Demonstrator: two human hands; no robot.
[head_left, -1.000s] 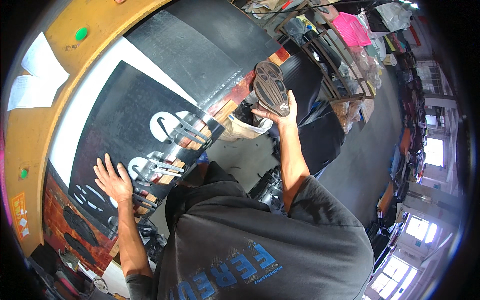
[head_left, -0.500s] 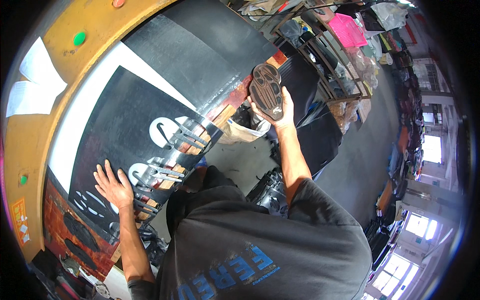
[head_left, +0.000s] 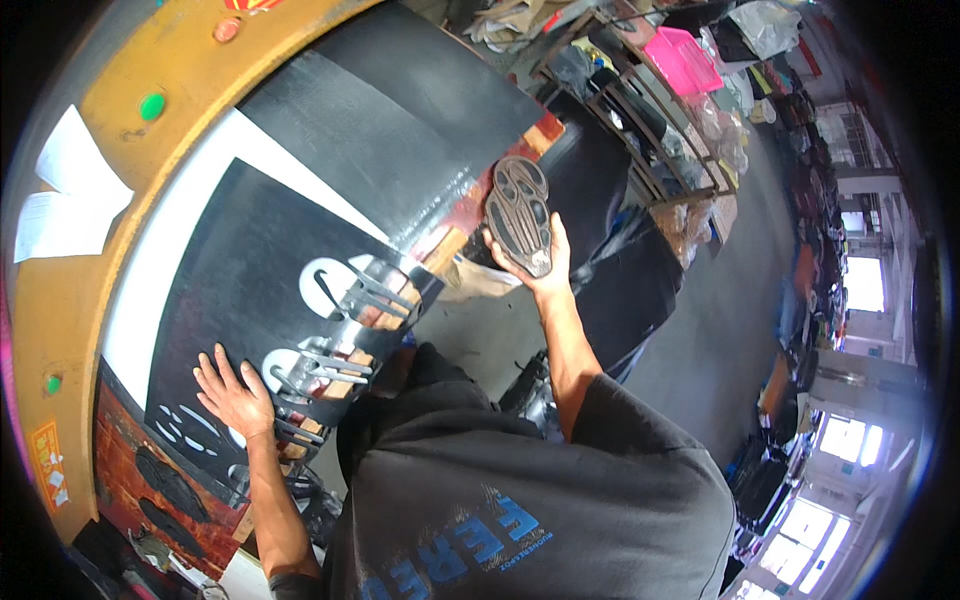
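Observation:
My right hand [head_left: 538,268] grips the near end of a brown, sole-shaped cutting die [head_left: 519,213], its ribs and hollow compartments facing up. It is held in the air beyond the right edge of the work surface. With fingers spread, my left hand [head_left: 240,402] lies on or just over a black sheet [head_left: 245,260]. Several shapes are cut out of this sheet; white shows through a rounded cut-out [head_left: 318,287] and through small slits near my left hand. Narrow black strips hang across its right edge.
A yellow machine frame [head_left: 120,190] with round buttons and papers curves along the left. Another dark sheet [head_left: 390,110] covers the far surface. A red-brown board [head_left: 130,490] with dark sole shapes is at lower left. A metal rack [head_left: 640,125] with a pink basket [head_left: 683,60] stands far right.
My right hand has brought the die slightly nearer to me and to the left. The left hand stays spread at the sheet, and the whole view has shifted a little.

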